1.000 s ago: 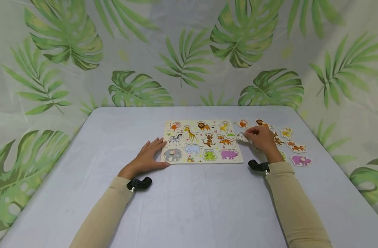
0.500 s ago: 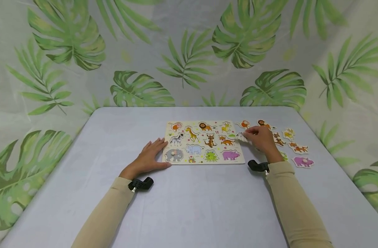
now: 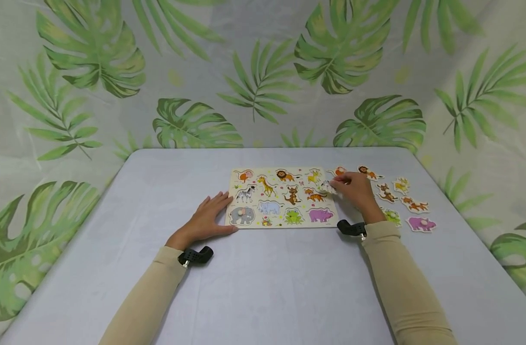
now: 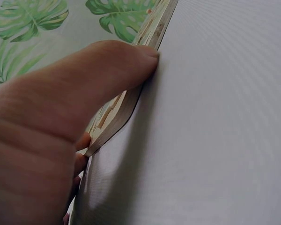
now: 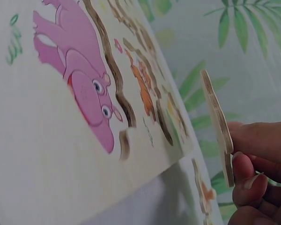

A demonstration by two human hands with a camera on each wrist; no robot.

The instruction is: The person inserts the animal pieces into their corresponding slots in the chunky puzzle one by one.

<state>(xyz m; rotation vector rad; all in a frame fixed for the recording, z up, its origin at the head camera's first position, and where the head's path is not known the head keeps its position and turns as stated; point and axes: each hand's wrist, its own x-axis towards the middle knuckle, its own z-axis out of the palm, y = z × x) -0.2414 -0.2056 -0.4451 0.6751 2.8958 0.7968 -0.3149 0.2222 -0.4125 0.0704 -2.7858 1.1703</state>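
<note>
A wooden animal puzzle board (image 3: 280,225) lies flat on the table, with an elephant piece (image 3: 242,215) in its front left recess. My left hand (image 3: 204,218) rests at the board's left front corner, fingers along the left side. Its thumb (image 4: 117,65) touches the front edge in the left wrist view. My right hand (image 3: 357,189) pinches a zebra puzzle piece (image 3: 327,186) between thumb and fingers, raised above the board's right edge. In the right wrist view the piece (image 5: 218,124) is seen edge-on, apart from the board.
Loose pieces lie to the right: lion (image 3: 367,173), monkey (image 3: 339,171), kangaroo (image 3: 387,193), yellow animal (image 3: 401,185), tiger (image 3: 415,204), frog (image 3: 392,217) and hippo (image 3: 421,224). A leaf-print cloth (image 3: 254,86) hangs behind the table.
My right hand has moved left with the zebra piece, from beside the board to over its right edge. The left hand stays at the corner.
</note>
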